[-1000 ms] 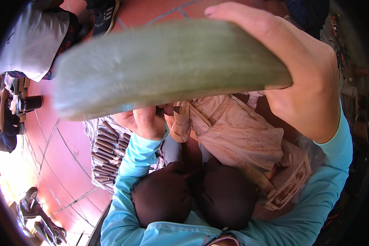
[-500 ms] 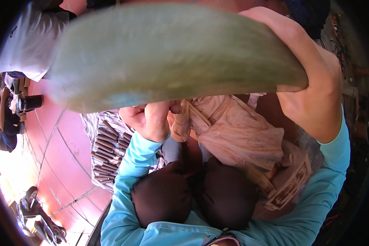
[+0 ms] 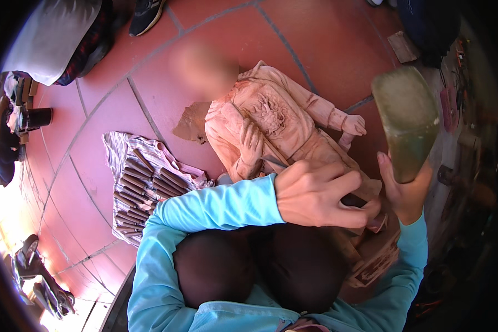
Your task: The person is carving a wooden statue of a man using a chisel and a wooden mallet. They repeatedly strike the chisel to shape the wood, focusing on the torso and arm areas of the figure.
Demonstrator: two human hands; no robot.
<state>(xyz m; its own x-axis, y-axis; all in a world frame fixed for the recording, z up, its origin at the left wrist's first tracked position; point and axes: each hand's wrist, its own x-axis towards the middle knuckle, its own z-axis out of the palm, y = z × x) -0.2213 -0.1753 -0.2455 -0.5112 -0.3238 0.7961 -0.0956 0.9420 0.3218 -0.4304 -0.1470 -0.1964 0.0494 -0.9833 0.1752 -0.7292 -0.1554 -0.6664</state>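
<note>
A carved wooden figure [image 3: 274,119] in robes lies on its back, its head blurred. Over its lower body, my left hand [image 3: 326,193] is closed round a chisel, whose dark handle end [image 3: 353,200] shows between thumb and fingers. A short grey blade [image 3: 275,161] sticks out on the hand's other side, close to the figure's bent arm. To the right, my right hand [image 3: 408,191] is wrapped round the narrow end of a thick greenish mallet [image 3: 405,110], held upright with its broad end up. Mallet and chisel are apart.
Several dark-handled chisels [image 3: 141,188] lie on a striped cloth [image 3: 113,146] at left. A wooden block [image 3: 376,263] sits by my right knee. Another person's leg and shoe [image 3: 146,16] are at the far left. A dark cup [image 3: 37,118] stands at the left edge.
The mallet has come down and right from close before the camera, now upright in my right hand. My left hand has moved right, over the figure's lower body.
</note>
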